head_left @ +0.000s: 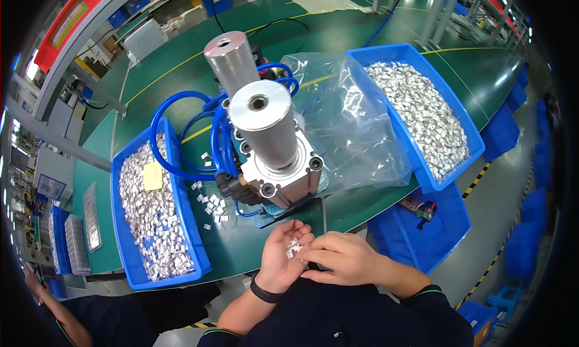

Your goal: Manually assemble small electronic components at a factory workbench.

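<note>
My left hand [278,264], with a dark band at the wrist, is cupped palm up around a few small white square pieces [294,247]. Over that palm, the fingers of my right hand [345,258] are pinched together at the pieces; what sits between the fingertips is too small and hidden to make out. Just beyond both hands stands a metal pneumatic fixture [283,190] with two upright knurled cylinders and blue air hoses [158,127]. More of the white pieces [214,207] lie loose on the green table left of it.
To the left, a blue bin [202,268] holds many white pieces and a yellow note [153,176]. Another full blue bin [476,143] stands at the right, beside a clear plastic bag [356,127]. Below it is a lower blue bin [449,232]. Someone's arm [60,317] shows at far left.
</note>
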`<act>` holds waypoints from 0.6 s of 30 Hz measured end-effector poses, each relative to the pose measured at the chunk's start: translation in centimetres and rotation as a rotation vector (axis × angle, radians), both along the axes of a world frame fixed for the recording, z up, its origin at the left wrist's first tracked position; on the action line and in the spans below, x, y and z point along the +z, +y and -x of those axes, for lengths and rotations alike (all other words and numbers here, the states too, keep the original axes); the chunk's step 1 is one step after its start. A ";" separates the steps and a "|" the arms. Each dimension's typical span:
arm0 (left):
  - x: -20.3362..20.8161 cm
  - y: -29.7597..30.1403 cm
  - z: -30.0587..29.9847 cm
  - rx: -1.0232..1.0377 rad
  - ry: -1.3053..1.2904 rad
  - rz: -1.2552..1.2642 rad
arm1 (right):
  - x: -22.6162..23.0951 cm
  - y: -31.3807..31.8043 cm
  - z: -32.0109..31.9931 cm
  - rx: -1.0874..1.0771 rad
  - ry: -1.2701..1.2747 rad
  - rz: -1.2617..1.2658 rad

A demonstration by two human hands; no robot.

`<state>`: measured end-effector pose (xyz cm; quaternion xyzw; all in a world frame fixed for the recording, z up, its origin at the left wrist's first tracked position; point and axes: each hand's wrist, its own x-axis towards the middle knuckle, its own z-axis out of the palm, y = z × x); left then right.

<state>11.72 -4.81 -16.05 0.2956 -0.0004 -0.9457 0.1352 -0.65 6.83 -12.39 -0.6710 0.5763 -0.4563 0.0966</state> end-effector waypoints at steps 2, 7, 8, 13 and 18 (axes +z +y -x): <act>-0.5 -0.1 -0.3 0.012 -0.021 0.000 | -0.7 -0.8 0.0 0.030 0.033 0.000; -0.3 -0.1 -0.8 -0.026 0.086 0.003 | -1.2 -1.8 0.5 0.029 0.059 -0.129; -0.2 -0.2 -0.7 -0.019 0.028 0.012 | -1.3 -2.0 0.6 0.029 0.059 -0.132; -0.5 -0.2 -0.9 -0.004 0.035 0.007 | -2.0 -2.1 1.2 -0.066 -0.797 -0.295; -1.1 0.0 -0.9 -0.050 0.190 0.164 | -2.4 -2.1 1.4 -0.049 -1.291 -0.359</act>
